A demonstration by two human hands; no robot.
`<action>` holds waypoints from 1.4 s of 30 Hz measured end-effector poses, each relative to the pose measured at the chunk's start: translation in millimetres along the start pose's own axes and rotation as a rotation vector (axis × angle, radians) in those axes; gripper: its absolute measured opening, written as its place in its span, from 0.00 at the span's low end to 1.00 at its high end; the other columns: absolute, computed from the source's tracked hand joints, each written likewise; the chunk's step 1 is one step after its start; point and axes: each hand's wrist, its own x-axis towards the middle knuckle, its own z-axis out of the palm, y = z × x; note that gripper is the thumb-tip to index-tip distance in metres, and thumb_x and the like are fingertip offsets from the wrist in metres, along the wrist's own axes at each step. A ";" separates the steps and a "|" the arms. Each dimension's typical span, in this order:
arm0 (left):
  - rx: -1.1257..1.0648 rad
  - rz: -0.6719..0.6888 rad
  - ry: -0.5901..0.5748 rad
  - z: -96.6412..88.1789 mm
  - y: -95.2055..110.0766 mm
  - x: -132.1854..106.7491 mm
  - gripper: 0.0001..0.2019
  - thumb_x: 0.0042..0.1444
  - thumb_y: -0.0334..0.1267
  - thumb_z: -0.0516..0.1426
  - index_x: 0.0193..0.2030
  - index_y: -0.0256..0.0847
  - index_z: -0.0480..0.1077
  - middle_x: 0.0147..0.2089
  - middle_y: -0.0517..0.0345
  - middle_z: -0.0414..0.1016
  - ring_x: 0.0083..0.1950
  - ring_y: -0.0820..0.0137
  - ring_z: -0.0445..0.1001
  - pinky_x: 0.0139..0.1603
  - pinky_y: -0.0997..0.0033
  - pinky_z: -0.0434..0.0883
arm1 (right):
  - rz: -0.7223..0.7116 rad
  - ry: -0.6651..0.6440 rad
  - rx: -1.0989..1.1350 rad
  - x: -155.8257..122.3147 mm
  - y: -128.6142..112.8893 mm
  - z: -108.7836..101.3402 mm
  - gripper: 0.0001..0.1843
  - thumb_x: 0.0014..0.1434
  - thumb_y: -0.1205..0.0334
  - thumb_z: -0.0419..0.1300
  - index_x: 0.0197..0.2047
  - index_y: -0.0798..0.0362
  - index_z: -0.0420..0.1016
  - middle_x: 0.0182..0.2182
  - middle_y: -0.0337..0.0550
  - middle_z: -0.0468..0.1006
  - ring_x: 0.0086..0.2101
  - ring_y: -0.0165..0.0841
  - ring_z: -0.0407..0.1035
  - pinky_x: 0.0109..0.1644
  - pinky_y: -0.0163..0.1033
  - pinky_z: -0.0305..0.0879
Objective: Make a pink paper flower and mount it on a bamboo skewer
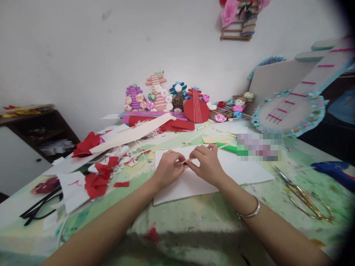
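My left hand (168, 168) and my right hand (206, 164) meet over a white foam sheet (244, 171) lying on the paint-stained table (194, 218). Both pinch a thin wooden stick (186, 160) between their fingertips, the stick lying almost level just above the sheet. A silver bangle (251, 212) sits on my right wrist. A green stick-like tool (229, 147) lies just beyond my right hand.
Gold scissors (303, 195) lie to the right, a blue tool (332, 170) beyond them. Red paper scraps (97, 181) and white offcuts litter the left, with black glasses (39, 210). Paper lute models (195, 107) line the wall; a large lute model (288, 111) leans at right.
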 end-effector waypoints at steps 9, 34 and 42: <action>-0.065 -0.049 -0.012 -4.4 3.0 0.8 0.02 0.49 0.29 0.58 0.29 0.40 0.69 0.29 0.58 0.74 0.35 0.68 0.68 0.37 0.69 0.65 | -0.029 0.003 -0.052 -0.6 -2.5 -0.7 0.07 0.57 0.62 0.57 0.29 0.54 0.69 0.28 0.39 0.74 0.32 0.32 0.64 0.44 0.43 0.43; 0.158 0.059 0.043 1.6 0.1 -3.9 0.05 0.53 0.28 0.56 0.31 0.39 0.72 0.31 0.55 0.77 0.40 0.63 0.66 0.43 0.60 0.63 | 0.023 -0.035 -0.126 -1.1 -4.2 3.8 0.11 0.57 0.57 0.58 0.27 0.55 0.70 0.26 0.41 0.75 0.32 0.33 0.64 0.43 0.43 0.43; 0.073 -0.027 0.039 -1.2 2.7 -2.1 0.06 0.52 0.28 0.57 0.28 0.39 0.73 0.29 0.55 0.76 0.38 0.64 0.66 0.40 0.61 0.64 | 0.006 -0.014 -0.117 -1.3 -5.0 2.1 0.09 0.56 0.61 0.58 0.27 0.55 0.70 0.27 0.41 0.75 0.33 0.33 0.64 0.44 0.43 0.43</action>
